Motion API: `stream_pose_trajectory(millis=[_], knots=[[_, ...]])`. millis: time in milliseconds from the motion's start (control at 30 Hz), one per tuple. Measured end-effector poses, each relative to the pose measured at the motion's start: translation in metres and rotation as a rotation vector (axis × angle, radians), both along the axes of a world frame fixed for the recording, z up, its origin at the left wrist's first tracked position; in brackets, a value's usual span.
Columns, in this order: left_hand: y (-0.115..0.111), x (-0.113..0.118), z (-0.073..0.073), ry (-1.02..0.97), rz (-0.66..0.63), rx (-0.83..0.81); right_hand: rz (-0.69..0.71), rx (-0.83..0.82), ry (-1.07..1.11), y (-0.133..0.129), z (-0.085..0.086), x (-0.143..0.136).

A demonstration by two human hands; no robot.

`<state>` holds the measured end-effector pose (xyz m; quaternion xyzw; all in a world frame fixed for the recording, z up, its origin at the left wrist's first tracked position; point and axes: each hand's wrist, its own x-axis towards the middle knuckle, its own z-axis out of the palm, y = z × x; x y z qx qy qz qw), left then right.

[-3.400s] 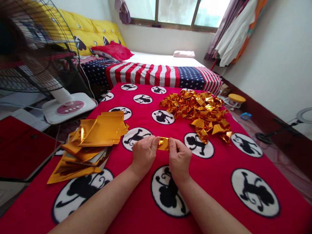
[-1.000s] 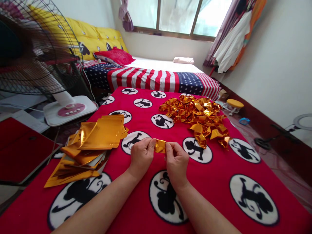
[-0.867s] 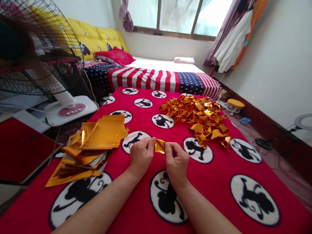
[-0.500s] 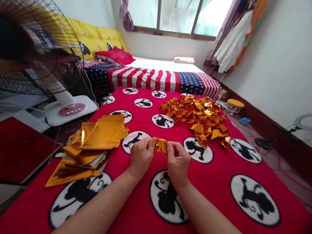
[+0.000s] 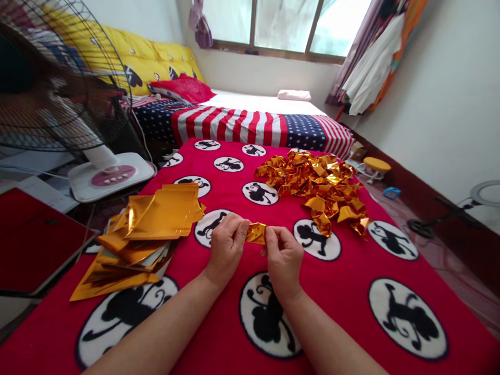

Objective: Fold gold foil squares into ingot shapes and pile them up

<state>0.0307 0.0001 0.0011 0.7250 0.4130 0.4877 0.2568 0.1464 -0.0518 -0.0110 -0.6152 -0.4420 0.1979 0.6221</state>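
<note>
A small folded piece of gold foil paper [image 5: 256, 233] is stretched between my two hands above the red cloth. My left hand [image 5: 227, 247] pinches its left end between thumb and bent fingers. At the opposite end, my right hand [image 5: 284, 256] grips it the same way. To the left lies an uneven stack of flat gold foil sheets [image 5: 162, 213], some showing pale undersides. Beyond my right hand is a heap of folded, crinkled gold foil pieces [image 5: 324, 182].
The red cloth [image 5: 339, 312] with monkey pictures covers the table. A fan [image 5: 113, 177] stands at the left beside a red panel [image 5: 35, 239]. Behind the table is a bed with a striped cover [image 5: 234, 124]. A yellow stool [image 5: 376, 164] is on the floor at right.
The foil piece between my fingers looks more creased and slightly twisted now. Both hands keep their pinch and have barely moved. The stack and the heap are unchanged.
</note>
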Motion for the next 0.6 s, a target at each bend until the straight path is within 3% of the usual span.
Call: stream_pose_trajectory(millis=[133,333,600], knots=[[0.0007,-0.0019,0.0001,-0.027,-0.073,-0.023,-0.007,0.001,0.017,0.0005,0.0007,0.0015],[0.0034,-0.0052,0.001,-0.06,-0.374,-0.199,-0.014,0.025,0.043,0.0002,0.004,0.0056],[0.0072,-0.0048,-0.0071,-0.105,-0.309,-0.252,0.035,-0.003,0.109,0.0001,-0.0008,0.004]])
